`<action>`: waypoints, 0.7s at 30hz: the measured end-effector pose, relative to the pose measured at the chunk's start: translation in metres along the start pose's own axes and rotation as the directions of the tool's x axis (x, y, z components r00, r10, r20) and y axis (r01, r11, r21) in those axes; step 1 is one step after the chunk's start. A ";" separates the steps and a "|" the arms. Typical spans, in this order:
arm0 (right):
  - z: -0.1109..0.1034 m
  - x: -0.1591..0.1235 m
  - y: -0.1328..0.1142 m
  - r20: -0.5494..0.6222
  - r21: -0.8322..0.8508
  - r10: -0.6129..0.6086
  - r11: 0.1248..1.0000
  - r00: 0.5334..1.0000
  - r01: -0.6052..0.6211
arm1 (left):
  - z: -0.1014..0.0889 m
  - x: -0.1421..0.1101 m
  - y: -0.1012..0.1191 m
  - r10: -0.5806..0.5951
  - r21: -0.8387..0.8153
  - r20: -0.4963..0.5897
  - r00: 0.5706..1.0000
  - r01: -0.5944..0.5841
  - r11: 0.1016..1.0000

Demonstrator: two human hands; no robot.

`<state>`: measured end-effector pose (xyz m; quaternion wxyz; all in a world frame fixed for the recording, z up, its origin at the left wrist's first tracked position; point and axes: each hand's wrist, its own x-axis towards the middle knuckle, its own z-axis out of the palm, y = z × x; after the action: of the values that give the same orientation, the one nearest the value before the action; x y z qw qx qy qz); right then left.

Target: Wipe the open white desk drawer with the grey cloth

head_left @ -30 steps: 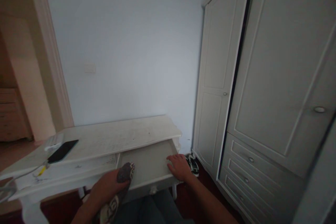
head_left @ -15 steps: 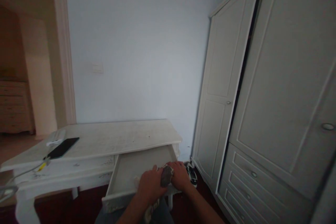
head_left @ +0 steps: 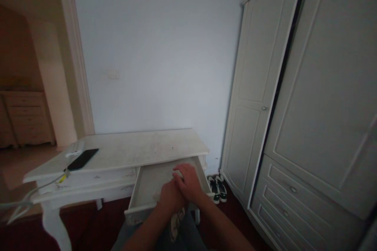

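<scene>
A white desk (head_left: pixel 132 151) stands against the wall with its right drawer (head_left: pixel 149 184) pulled out. Both my hands meet over the drawer's front right part. My left hand (head_left: pixel 169 198) is closed round a patterned grey and white cloth (head_left: pixel 176 221), whose end hangs down below the drawer front. My right hand (head_left: pixel 188 182) lies over the left one with its fingers curled, touching the cloth; the part of the cloth between the hands is hidden.
A black phone (head_left: pixel 83 159) and a white remote (head_left: pixel 74 150) lie at the desk's left end, with a cable (head_left: pixel 32 192) trailing off it. A pair of dark shoes (head_left: pixel 217 188) sits on the floor beside a tall white wardrobe (head_left: pixel 309 106). A doorway opens at left.
My left hand carried the cloth from the drawer's left front to the right hand. Both hands now sit together, slightly farther into the drawer. The view shifted right.
</scene>
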<state>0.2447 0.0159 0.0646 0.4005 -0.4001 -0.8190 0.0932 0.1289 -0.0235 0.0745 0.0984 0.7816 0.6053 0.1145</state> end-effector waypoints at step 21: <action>0.026 -0.008 0.019 0.286 -0.253 0.124 0.966 0.950 -0.050 | 0.025 0.000 -0.084 0.257 -0.736 0.033 0.966 -0.150 0.660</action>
<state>0.2390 0.0271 0.0341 0.2151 -0.4633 -0.8569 0.0698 0.0584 -0.0031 0.0255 0.4274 0.7466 0.4102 0.3027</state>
